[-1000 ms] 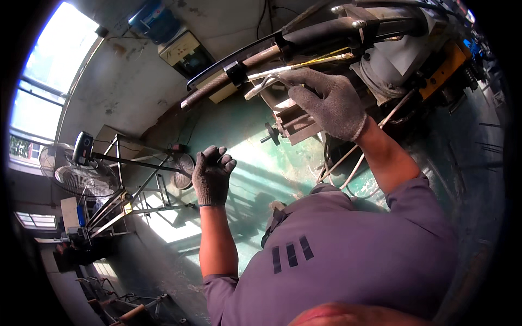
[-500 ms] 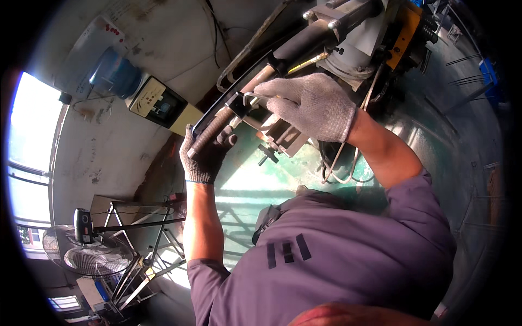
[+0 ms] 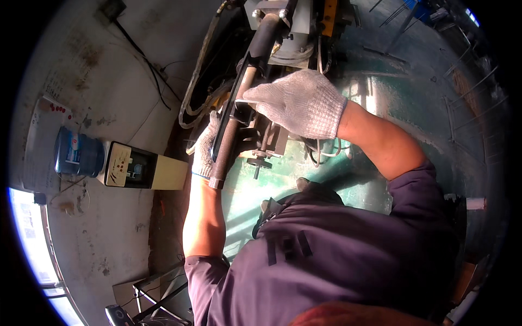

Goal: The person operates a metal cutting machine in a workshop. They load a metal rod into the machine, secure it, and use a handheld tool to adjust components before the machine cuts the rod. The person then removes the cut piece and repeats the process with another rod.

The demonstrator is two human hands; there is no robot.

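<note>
A long threaded rod (image 3: pixel 227 145) runs down from the machine, its free end pointing at me. A dark flat bar (image 3: pixel 226 126) lies along its left side, and a small black block (image 3: pixel 241 113) sits on the rod. My right hand (image 3: pixel 302 103), in a knitted pale glove, is closed with thumb and fingers pinching a thin bent metal key, like a hex key (image 3: pixel 247 101), at that block. From the left and below, my gloved left hand (image 3: pixel 204 151) is closed around the rod and bar. Its fingers are partly hidden and in shadow.
The machine's dark cylinder (image 3: pixel 262 43) continues the rod upward. A handwheel (image 3: pixel 259 162) hangs right of the rod. Hoses (image 3: pixel 191 81) run at the left, and cables (image 3: pixel 326 155) loop at the right. A water dispenser (image 3: pixel 144 165) stands by the left wall.
The view has turned, so the rod stands steeper and the dispenser sits lower. My left hand has moved up the rod from its free end. The right hand keeps the key at the block.
</note>
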